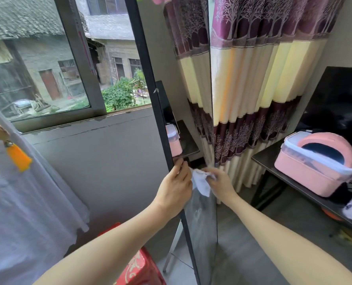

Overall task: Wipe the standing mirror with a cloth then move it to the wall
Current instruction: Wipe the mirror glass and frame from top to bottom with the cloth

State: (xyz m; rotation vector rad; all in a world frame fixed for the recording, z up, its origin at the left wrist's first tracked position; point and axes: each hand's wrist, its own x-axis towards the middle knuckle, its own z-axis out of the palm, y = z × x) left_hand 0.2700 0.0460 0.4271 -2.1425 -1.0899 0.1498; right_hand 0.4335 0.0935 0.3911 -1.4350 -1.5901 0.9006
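Note:
A tall standing mirror [191,68] with a thin black frame stands upright in the middle of the view, seen at a steep angle; its glass reflects the curtain and a pink box. My left hand [176,187] grips the mirror's left frame edge at about waist height. My right hand [220,185] holds a crumpled white cloth [200,182] against the mirror's lower glass near its right edge. The mirror's foot is hidden behind my arms.
A window [47,64] and grey wall [99,153] lie to the left behind the mirror. A purple and cream curtain [263,89] hangs right of it. A dark table [290,179] with a pink box [315,161] stands at right. A red stool [138,266] sits below.

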